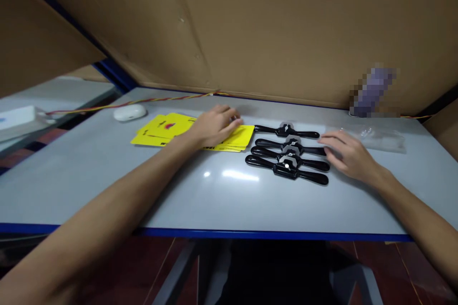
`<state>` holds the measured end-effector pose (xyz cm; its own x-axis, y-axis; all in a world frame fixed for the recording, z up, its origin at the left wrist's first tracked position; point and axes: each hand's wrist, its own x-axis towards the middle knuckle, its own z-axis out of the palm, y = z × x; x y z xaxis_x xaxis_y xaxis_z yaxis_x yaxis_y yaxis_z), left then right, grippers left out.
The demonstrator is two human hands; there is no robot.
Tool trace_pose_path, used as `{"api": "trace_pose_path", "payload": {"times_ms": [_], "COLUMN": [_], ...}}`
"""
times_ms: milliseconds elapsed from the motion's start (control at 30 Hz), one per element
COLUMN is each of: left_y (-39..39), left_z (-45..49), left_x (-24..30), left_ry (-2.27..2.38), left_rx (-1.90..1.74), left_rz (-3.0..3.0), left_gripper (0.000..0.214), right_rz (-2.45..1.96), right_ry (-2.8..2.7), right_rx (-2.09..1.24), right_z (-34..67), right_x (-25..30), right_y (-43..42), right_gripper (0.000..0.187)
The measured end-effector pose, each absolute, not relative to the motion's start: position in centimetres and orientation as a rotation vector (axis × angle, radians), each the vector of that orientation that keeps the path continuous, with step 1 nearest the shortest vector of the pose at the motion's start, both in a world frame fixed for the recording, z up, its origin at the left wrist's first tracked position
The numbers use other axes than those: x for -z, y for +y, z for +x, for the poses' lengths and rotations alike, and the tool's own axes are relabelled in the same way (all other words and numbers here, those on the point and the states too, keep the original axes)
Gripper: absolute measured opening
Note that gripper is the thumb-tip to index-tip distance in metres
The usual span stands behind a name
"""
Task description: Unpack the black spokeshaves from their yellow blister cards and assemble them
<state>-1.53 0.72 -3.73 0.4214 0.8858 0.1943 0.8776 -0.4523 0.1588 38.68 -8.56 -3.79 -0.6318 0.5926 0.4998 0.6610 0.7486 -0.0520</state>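
Head view: left hand (216, 126) on yellow cards (171, 128), can't tell grip; right hand (345, 155) wide by tools (286, 170), maybe rowed for reach.

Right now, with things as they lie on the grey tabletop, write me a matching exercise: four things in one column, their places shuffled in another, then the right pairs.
Things
1. Yellow printed cards
2. Four black two-handled tools with silvery blades
3. White rounded plastic object
4. Clear crinkled plastic

Places
A. Beyond the right hand, towards the table's right end
B. On its own, to the left of the cards
C. Partly under the left hand
D. One behind another, between the two hands

Pairs: 1-C, 2-D, 3-B, 4-A
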Motion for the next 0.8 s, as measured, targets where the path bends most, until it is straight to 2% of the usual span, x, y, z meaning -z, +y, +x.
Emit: {"api": "trace_pose_path", "payload": {"times_ms": [167, 333, 433, 567, 667, 800], "left_y": [-0.3, -0.8, -0.7, -0.4, -0.4, -0.2], "left_z": [0.2, 1.4, 2.0, 2.3, 2.5, 2.7], "left_x": [3.8, 4.3, 5.2, 5.8, 6.0, 6.3], "left_ry": [1.615, 1.629, 1.667, 1.664, 1.602, 1.575], "left_rx": [-0.620, -0.404, -0.351, -0.457, -0.522, -0.549], "left_rz": [2.571, 2.627, 2.597, 2.578, 2.602, 2.569], "left_gripper": [0.066, 0.077, 0.069, 0.055, 0.053, 0.052], "right_rz": [-0.807, -0.785, -0.721, -0.734, -0.893, -0.898], "right_ry": [-2.418, -2.365, -2.322, -2.374, -2.437, -2.472], "right_rx": [0.131, 0.106, 0.075, 0.123, 0.229, 0.314], "right_z": [37.9, 37.7, 35.9, 31.6, 29.1, 28.4], "right_x": [5.2, 4.6, 3.9, 3.4, 3.6, 4.3], "right_y": [-8.4, -8.9, -10.0, -11.2, -11.4, -11.2], "right_gripper": [0.022, 0.022, 0.022, 0.017, 0.018, 0.019]}}
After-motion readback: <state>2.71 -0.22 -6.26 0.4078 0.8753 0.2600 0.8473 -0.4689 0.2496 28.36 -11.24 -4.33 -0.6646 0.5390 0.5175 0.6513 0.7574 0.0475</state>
